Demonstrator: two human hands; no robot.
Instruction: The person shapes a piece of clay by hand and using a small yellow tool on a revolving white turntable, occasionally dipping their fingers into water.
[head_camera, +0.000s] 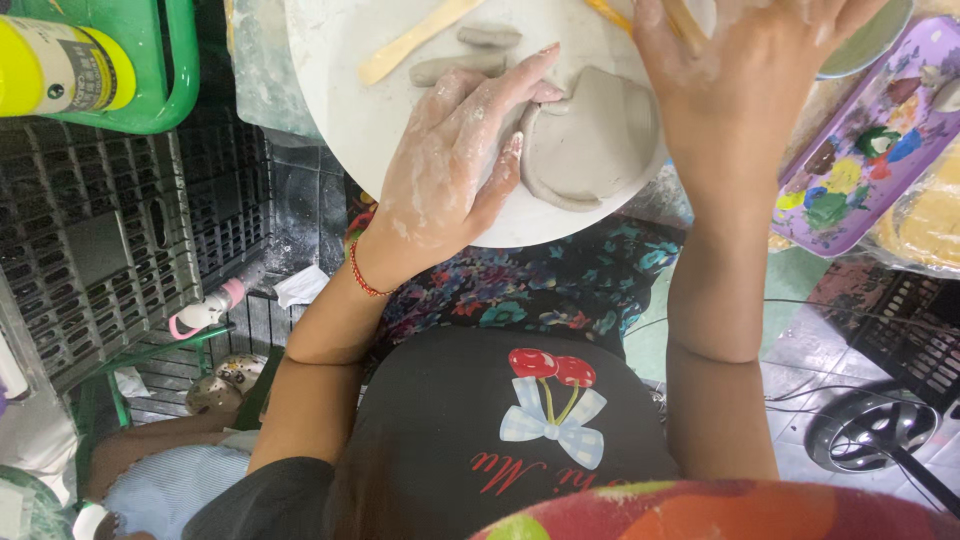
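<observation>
Grey flat clay slab (585, 140) on round white board (360, 120), touching left hand (455, 165) fingers (spread, pressing); right hand (745, 85) clamped on wooden stick (683, 22).

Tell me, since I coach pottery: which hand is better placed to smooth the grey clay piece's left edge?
Left, probably. The left hand lies on the clay piece, thumb at that edge, while the right hand sits farther off, apparently gripping a wooden tool.
</observation>
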